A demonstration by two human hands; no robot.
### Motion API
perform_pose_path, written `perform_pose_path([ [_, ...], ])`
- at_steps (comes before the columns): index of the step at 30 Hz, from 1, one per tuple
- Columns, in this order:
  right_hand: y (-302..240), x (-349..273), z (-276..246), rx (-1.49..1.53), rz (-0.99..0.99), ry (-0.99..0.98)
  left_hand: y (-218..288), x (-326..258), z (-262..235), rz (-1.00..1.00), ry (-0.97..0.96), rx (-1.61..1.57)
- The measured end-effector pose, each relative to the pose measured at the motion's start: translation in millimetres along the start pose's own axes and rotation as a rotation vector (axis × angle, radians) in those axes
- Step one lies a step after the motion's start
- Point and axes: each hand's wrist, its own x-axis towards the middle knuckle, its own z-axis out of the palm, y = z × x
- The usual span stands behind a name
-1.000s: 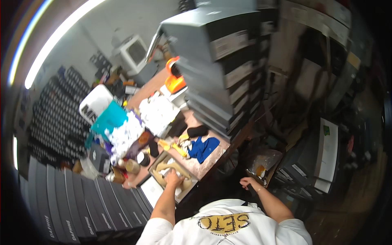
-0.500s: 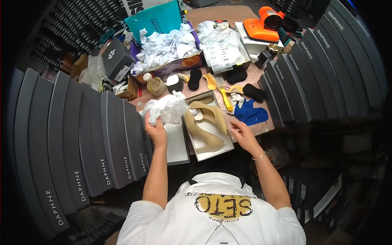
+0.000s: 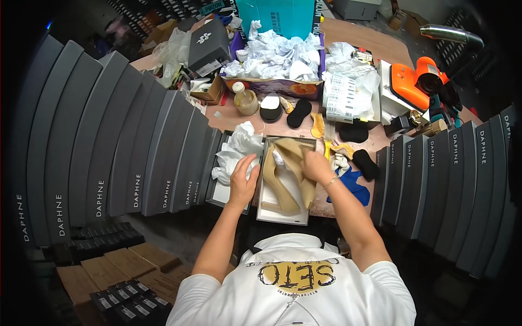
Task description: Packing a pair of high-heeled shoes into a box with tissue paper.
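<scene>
A tan high-heeled shoe (image 3: 281,187) lies in the open shoe box (image 3: 280,216) in front of me, with a bit of white paper at its opening. Beside it, my right hand (image 3: 316,166) is closed on the second tan high-heeled shoe (image 3: 293,153), which leans partly over the box's right wall. My left hand (image 3: 243,182) hovers at the box's left side, fingers apart and holding nothing. Just beyond it, crumpled white tissue paper (image 3: 239,149) rests in the grey box lid (image 3: 222,194).
Tall rows of grey shoe boxes (image 3: 128,157) and more shoe boxes (image 3: 443,174) flank the table. Behind are a carton of crumpled paper (image 3: 280,57), a glue jar (image 3: 246,101), black pads (image 3: 299,113), a yellow-handled brush (image 3: 327,149), a blue cloth (image 3: 352,190) and an orange tool (image 3: 410,84).
My left hand has let go of the tissue paper, which now lies in the lid. My right hand has moved left onto the right-hand shoe and taken hold. The view has shifted.
</scene>
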Motion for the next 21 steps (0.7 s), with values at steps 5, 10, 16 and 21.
perform_pose_path([
  [5,22.9,-8.3,-53.8,-0.077,-0.151,-0.014,32.7,78.2,17.5,0.168,-0.103,-0.168],
  [10,-36.5,-11.0,-89.5,-0.249,-0.584,0.077,34.1,142.1,42.6,-0.259,-0.967,-0.477],
  [16,-74.4,6.8,-121.1,-0.157,-0.609,0.586,0.6,100.4,18.9,-0.872,-0.966,-1.193],
  [21,-13.4,13.9,-20.7,0.065,-0.24,0.143,-55.7,11.5,-6.5,-0.986,-0.619,-1.733],
])
